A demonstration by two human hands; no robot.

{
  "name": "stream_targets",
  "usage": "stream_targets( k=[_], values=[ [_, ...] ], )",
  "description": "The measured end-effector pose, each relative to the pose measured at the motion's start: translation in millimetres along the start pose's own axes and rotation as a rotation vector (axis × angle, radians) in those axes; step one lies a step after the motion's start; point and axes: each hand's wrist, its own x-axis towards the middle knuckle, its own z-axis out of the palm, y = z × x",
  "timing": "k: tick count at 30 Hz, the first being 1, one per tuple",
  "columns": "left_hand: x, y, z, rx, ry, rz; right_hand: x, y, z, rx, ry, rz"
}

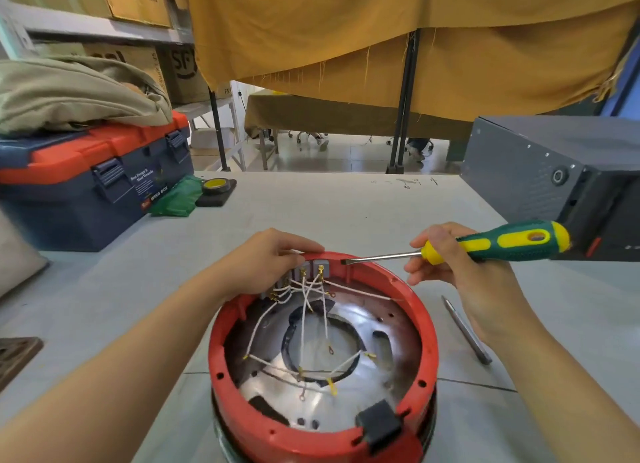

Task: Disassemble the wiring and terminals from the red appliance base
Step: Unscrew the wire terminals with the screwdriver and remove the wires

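Note:
The red appliance base [427,327], a round open shell, sits on the table right in front of me. White wires [304,303] with brass terminals cross its shiny metal inside and run up to grey terminal blocks [320,267] at the far rim. My left hand [270,260] grips that far rim beside the blocks, fingers curled over the edge. My right hand [457,272] holds a green and yellow flat-blade screwdriver [502,243], its tip hovering just right of the terminal blocks.
A grey metal rod-like tool [467,331] lies on the table to the right of the base. A blue and orange toolbox [90,182] with a beige cloth on top stands at the left, a yellow tape roll [215,185] beside it. A dark grey box [554,178] stands at the right.

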Motion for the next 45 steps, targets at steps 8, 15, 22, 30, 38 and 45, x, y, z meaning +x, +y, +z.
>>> stream_targets(
  k=[8, 15, 22, 30, 38, 45],
  values=[
    [12, -3, 9, -0.005, -0.059, 0.097, 10, -3, 3, -0.098, -0.028, -0.047],
    [27, -1, 12, -0.059, -0.132, 0.136, 40, -14, 13, -0.213, -0.077, -0.131],
    [34, -4, 13, -0.106, -0.166, 0.154, 63, -27, 29, -0.269, -0.202, -0.173],
    [40, -8, 15, -0.148, -0.187, 0.171, 67, -38, 26, -0.415, -0.323, -0.199],
    [39, -7, 17, -0.168, -0.179, 0.177, 67, -36, 21, -0.442, -0.332, -0.201],
    [38, -6, 15, -0.139, -0.181, 0.174, 68, -35, 21, -0.369, -0.323, -0.184]
  ],
)
